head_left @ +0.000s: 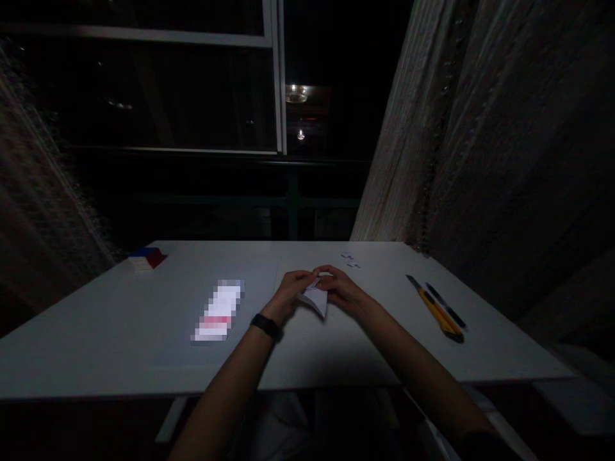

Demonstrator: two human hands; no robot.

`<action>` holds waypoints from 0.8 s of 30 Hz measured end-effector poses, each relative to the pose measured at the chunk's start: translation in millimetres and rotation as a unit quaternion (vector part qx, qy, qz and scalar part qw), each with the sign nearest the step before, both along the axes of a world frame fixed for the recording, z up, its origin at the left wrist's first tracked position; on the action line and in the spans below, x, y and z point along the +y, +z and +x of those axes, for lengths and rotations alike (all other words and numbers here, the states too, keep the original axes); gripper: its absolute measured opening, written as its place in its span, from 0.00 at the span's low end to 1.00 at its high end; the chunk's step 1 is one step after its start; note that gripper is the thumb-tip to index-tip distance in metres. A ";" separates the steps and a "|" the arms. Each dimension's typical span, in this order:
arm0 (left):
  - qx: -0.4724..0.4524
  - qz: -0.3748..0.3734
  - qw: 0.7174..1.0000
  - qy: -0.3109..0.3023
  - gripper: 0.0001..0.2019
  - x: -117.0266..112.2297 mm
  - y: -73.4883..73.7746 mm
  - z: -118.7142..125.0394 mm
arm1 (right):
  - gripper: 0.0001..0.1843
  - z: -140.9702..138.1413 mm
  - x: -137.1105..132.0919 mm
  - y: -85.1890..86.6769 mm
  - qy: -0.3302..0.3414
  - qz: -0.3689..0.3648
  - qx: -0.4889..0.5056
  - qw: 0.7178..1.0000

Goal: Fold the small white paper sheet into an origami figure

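Just above the middle of the white table (365,358), my two hands hold a small folded piece of white paper (316,299) between them. My left hand (292,288), with a dark band on its wrist, grips the paper from the left side. From the right, my right hand (341,286) pinches the upper part of it, and the fingers of both hands meet at its top. One corner of the paper points down toward me. Part of the folds is hidden behind my fingers.
A lit phone (218,310) lies left of my hands. A yellow utility knife (435,310) and a pen (446,306) lie to the right. Small marked paper pieces (350,260) sit beyond my hands. A coloured cube (147,258) stands at the far left.
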State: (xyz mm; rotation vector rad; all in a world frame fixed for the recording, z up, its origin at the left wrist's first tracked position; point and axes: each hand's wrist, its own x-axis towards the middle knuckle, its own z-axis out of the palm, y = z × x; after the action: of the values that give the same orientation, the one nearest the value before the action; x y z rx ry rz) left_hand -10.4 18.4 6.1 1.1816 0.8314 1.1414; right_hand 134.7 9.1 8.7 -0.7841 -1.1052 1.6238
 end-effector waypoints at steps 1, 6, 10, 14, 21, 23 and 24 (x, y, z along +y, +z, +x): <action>0.001 -0.001 1.000 0.003 0.19 0.0 -0.2 0.2 | 0.22 -0.3 -0.2 -0.2 0.006 -0.001 0.000 1.000; 0.015 -0.005 1.000 0.008 0.18 0.4 -0.2 0.9 | 0.22 -1.1 -0.9 -0.2 0.020 0.000 -0.003 1.000; 0.025 0.001 1.000 0.012 0.19 -1.5 2.2 0.7 | 0.21 -2.3 -2.9 0.2 0.034 -0.005 0.005 0.999; 0.026 0.010 0.999 0.029 0.18 -1.8 3.6 1.2 | 0.19 -1.9 -4.3 2.6 0.049 -0.007 0.003 0.999; 0.097 0.078 0.981 0.152 0.16 8.9 -2.3 1.1 | 0.15 -1.1 8.3 -1.2 -0.098 0.005 -0.073 0.993; 0.132 0.104 0.971 0.169 0.15 11.2 -3.5 0.6 | 0.16 -2.5 12.6 -8.1 -0.122 0.066 -0.118 0.983; 0.145 0.116 0.968 0.171 0.15 11.7 -3.7 0.3 | 0.16 -3.1 14.2 -11.6 -0.136 0.102 -0.130 0.977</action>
State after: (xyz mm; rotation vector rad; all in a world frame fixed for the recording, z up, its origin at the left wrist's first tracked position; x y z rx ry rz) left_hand -10.1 30.1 2.4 1.4591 1.1836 1.3945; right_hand 131.6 23.3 -2.9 -0.9815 -1.2642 1.1818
